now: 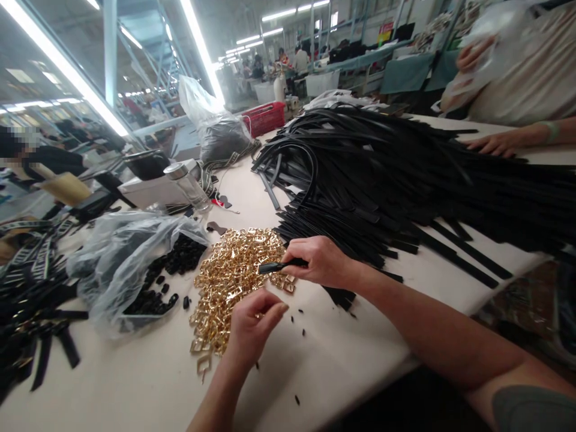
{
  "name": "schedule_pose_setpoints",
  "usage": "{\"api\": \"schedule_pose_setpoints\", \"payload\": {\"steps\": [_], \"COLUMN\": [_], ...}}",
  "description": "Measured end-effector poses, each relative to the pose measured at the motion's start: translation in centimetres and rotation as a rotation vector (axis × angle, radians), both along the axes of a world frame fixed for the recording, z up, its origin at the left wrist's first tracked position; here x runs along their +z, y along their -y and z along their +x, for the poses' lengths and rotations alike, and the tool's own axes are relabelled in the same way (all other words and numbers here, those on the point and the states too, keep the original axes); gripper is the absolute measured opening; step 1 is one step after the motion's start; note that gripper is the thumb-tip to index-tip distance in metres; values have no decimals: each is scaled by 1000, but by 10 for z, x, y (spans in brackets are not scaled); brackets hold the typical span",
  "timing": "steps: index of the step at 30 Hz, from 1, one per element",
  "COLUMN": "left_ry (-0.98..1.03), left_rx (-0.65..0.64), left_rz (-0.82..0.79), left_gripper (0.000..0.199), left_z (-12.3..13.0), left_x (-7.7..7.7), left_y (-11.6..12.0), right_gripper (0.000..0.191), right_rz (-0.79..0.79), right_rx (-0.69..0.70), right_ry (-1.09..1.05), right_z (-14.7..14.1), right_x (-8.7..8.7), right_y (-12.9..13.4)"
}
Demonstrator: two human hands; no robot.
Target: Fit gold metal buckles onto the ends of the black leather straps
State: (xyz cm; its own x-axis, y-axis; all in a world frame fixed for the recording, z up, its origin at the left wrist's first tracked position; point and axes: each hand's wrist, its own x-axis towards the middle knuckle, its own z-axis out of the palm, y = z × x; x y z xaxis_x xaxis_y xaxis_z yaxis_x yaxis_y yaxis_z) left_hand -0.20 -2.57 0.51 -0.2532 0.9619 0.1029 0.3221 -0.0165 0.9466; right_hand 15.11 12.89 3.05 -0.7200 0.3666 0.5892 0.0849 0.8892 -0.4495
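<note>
My right hand (317, 261) is closed round a black strap (274, 267), whose flat end sticks out to the left over the heap of gold buckles (243, 264). Lower down, my left hand (258, 321) is closed in a pinch at the heap's near right edge. A gold glint shows at its fingers, but what they hold is hidden. The buckles are small square metal frames, and one loose buckle (204, 364) lies at the front of the heap. Behind my right hand spreads a big pile of black straps (360, 156).
Left of the buckles, a clear plastic bag (121, 258) spills small black pieces (180, 258). A glass jar (186, 186), a white box (155, 191) and a red basket (265, 119) stand farther back. At the right, another person's hand (506, 141) rests by the straps.
</note>
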Motion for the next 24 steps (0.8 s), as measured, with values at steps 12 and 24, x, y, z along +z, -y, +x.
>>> {"api": "schedule_pose_setpoints", "payload": {"steps": [12,24], "left_ry": [703,622], "left_rx": [193,93], "left_rz": [-133,-110], "left_gripper": [28,27], "left_z": [-8,-7], "left_x": [-5,0], "left_y": [-7,-5], "right_gripper": [18,17], "right_rz": [5,-30], "right_rx": [91,146], "right_ry": [86,24], "right_z": [-5,-13], "right_x": [-4,-13], "right_y": [16,21]}}
